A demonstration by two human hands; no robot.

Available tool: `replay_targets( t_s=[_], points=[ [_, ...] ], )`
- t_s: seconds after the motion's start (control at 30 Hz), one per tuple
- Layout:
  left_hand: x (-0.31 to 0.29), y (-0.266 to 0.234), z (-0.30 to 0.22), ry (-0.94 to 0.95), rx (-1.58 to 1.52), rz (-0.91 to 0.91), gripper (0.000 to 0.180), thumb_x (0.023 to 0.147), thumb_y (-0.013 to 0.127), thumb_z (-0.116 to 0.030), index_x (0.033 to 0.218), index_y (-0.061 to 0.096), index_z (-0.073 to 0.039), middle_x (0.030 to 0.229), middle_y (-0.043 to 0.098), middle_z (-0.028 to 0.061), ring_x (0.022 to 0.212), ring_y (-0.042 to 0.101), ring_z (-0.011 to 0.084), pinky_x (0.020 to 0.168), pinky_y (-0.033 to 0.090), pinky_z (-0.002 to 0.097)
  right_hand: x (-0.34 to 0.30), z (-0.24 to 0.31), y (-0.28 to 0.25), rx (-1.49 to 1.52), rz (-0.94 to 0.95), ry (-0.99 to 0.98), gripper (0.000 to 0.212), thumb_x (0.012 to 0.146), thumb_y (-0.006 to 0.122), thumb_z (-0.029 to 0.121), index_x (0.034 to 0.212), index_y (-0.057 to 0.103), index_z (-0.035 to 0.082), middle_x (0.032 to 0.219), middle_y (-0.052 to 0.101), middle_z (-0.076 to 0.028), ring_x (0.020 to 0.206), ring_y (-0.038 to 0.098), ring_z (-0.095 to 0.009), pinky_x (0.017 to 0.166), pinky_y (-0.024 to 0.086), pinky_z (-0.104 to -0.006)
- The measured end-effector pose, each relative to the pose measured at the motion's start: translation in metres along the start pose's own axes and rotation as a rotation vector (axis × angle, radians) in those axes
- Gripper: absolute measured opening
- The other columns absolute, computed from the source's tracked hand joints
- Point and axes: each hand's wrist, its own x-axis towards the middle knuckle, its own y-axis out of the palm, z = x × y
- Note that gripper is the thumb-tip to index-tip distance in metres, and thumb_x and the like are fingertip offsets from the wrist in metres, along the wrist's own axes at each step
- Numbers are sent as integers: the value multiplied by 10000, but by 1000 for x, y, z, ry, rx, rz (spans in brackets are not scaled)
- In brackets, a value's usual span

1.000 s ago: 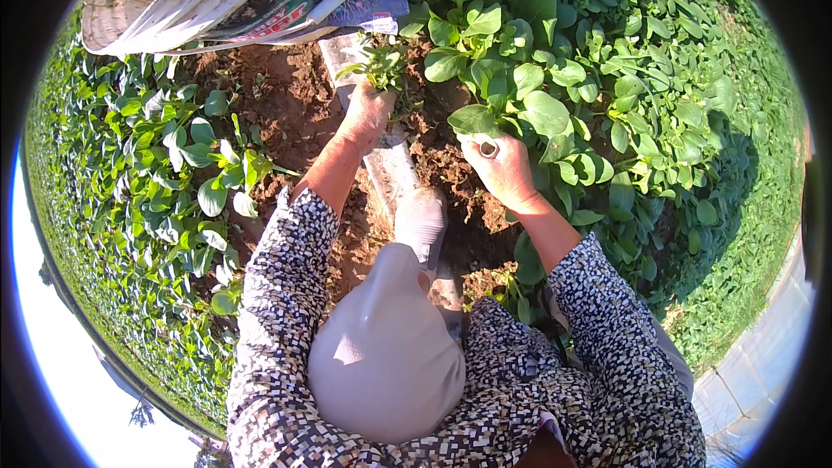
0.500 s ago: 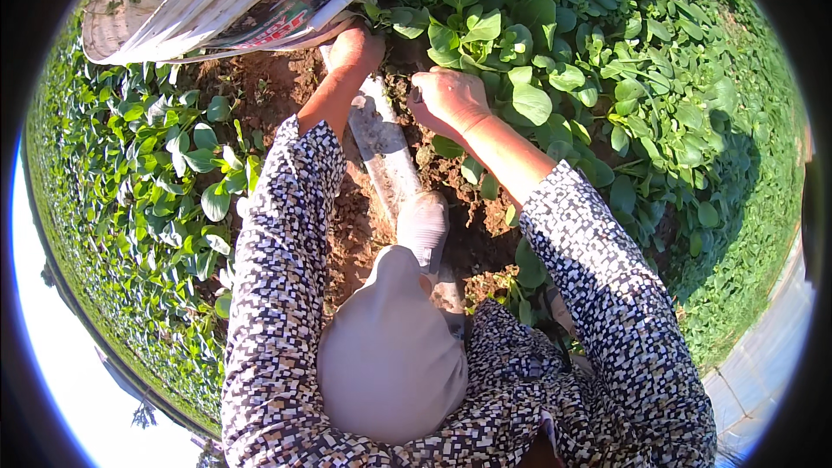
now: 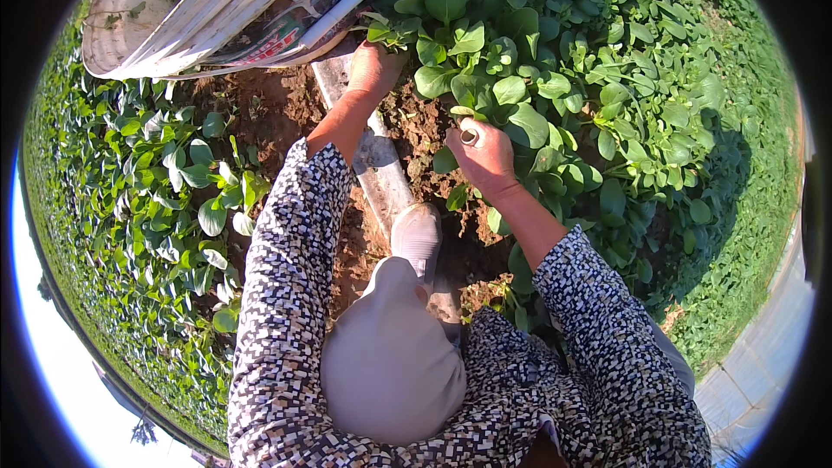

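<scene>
My left hand (image 3: 378,68) is closed at the edge of the leafy bed, just right of a white bucket (image 3: 217,4). A small tuft of leafy greens (image 3: 390,32) sticks out past its fingers, which are mostly hidden. Lower and to the right, my right hand (image 3: 487,156) makes a fist around a tool with a round, hollow handle end (image 3: 469,136). The rest of that tool is hidden. Broad green leaves (image 3: 529,126) grow right beside this hand.
The bucket's white tubular grip (image 3: 334,17) hangs at its rim, with plastic inside. A narrow concrete strip (image 3: 381,175) runs under my shoe (image 3: 417,238), with brown soil (image 3: 260,108) alongside. More low greens (image 3: 156,173) grow on the left.
My left hand has moved right and slightly down from the bucket's rim to the plants. My right hand has shifted right and nearer, turning so the handle's round end shows.
</scene>
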Motion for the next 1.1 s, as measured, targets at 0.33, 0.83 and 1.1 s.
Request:
replay_targets(
  t_s=[0.33,0.83,1.1],
  points=[
    [45,12,-55,93,514,251,424,818,579,-411,1106,650,-108,1127,653,142,1023,638,302,845,515,378,36,-14,13,-114,12,-138,259,790,612,323,701,641,82,732,654,-112,683,636,-306,639,504,-409],
    [-26,17,23,427,720,-229,196,843,540,-88,1003,622,-9,959,657,128,881,627,280,786,491,370,7,0,-9,6,-35,-69,206,806,619,260,734,594,69,699,602,-127,659,605,-340,585,478,-416],
    [37,10,50,-209,-374,-197,345,879,559,-259,1087,614,12,1054,653,144,947,626,227,766,495,333,38,29,-4,-34,204,-69,250,812,563,310,734,613,78,695,629,-133,682,624,-343,631,487,-428]
  ],
)
